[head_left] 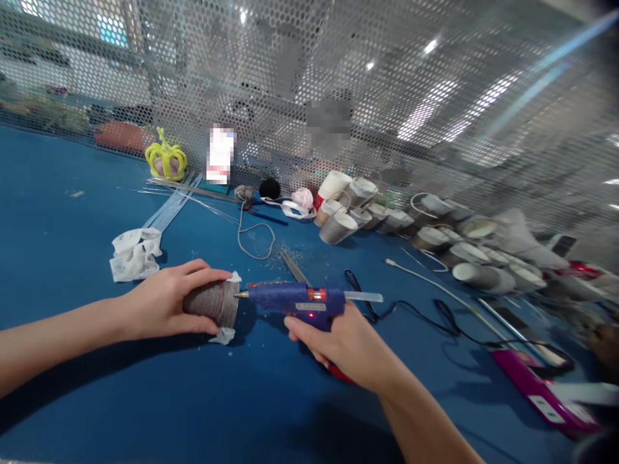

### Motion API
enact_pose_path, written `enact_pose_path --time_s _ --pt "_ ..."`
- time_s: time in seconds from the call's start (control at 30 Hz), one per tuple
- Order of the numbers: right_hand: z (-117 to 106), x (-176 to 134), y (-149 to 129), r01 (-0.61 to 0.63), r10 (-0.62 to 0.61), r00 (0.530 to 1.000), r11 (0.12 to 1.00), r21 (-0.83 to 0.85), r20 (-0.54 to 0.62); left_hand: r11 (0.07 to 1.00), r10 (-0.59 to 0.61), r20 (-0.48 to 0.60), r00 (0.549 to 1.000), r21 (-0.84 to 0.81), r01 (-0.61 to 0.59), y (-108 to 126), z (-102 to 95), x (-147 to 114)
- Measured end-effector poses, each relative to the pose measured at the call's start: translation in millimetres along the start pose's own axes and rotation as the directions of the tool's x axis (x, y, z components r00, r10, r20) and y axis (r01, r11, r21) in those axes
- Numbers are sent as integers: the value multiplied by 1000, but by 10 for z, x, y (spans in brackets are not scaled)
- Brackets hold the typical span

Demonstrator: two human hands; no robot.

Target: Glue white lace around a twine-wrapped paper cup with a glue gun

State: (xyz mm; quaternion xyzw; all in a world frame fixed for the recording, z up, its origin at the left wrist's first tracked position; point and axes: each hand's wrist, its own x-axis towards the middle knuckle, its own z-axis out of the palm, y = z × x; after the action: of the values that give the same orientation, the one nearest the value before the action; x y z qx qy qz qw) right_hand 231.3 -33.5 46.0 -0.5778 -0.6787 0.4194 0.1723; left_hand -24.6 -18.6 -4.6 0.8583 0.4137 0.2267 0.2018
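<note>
Blue tabletop [120, 406], glue gun [278, 299] well apart from far-edge mesh [271, 71]

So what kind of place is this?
Probably a craft workshop: there's a blue hot glue gun, a gray yarn ball and what looks like a yarn-wrapped cup.

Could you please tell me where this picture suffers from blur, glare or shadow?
In the head view, the glue gun and left hand look fairly sharp; toward its right edge, the purple power strip is blurred; across that view's top, white glare shows through the perforated mesh; shadow darkens the blue table below the left forearm.
</note>
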Motion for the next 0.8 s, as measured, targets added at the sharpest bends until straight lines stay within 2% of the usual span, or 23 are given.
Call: enact_pose_path --time_s 0.1,0.27,0.47,0.7,0.8 --pt "7 -6 2 -8 7 999 1000 -10 -34 1000 -6 -1 1000 -20 6 -8 7 -1" --pt "-9 -22 5 -16 16 1000 999 -29 2 998 -8 -3 1000 -63 7 -31 16 0" --pt "11 3 -5 20 -19 999 1000 4 -39 999 -7 -15 1000 -40 6 -19 21 1" --pt "-8 -29 -11 -19 19 1000 1000 -25 4 998 -3 -9 1000 -70 3 -20 18 0" --pt "-8 -25 -16 6 -7 999 999 -32 -37 998 -5 -11 1000 -63 4 -15 13 -1"
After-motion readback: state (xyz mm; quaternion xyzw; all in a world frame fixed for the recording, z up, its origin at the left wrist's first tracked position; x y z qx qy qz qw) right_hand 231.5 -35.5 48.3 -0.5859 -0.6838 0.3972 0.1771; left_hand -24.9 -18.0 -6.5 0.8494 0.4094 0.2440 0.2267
